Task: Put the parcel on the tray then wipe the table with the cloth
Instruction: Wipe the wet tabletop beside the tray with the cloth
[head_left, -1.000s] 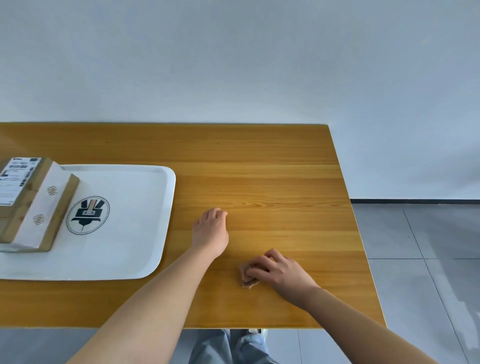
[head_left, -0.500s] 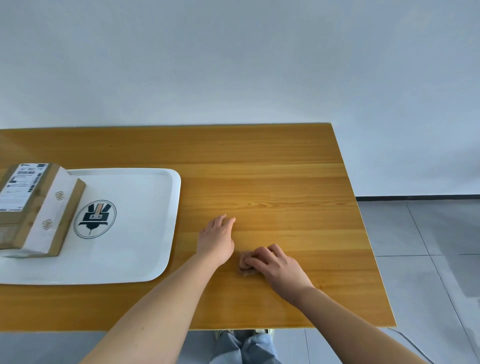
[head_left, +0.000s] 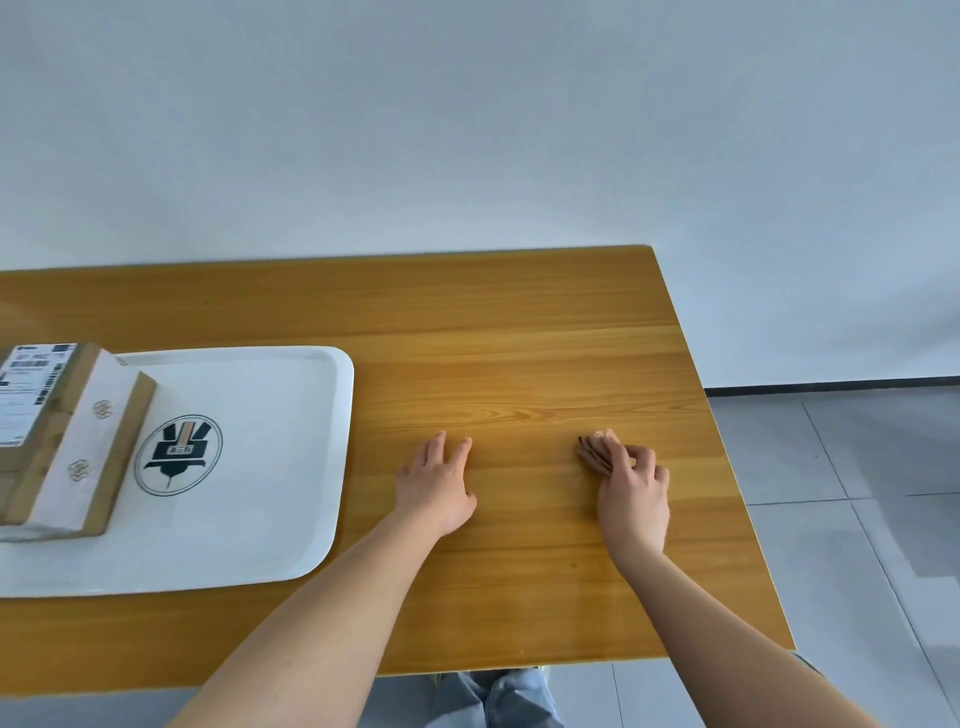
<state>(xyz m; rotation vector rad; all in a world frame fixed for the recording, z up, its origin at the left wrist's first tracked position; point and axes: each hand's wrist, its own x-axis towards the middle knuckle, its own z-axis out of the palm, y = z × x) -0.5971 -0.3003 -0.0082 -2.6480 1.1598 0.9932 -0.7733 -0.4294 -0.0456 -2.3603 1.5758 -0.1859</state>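
The cardboard parcel (head_left: 67, 436), with a shipping label and white tape, lies on the left part of the white tray (head_left: 270, 467) that carries a round dark logo. My right hand (head_left: 631, 483) presses a small brown folded cloth (head_left: 592, 453) flat against the wooden table (head_left: 519, 343); only the cloth's left edge shows past my fingers. To the right of the tray, my left hand (head_left: 439, 480) rests palm down on the table, fingers slightly spread, holding nothing.
The table's right edge runs diagonally close to my right hand, with grey tiled floor (head_left: 857, 493) beyond it. A plain white wall (head_left: 467, 130) stands behind the table. My legs show below the near edge.
My right hand has slid the cloth to the right and slightly away from me, apart from my left hand. The left hand has stayed in place on the table.
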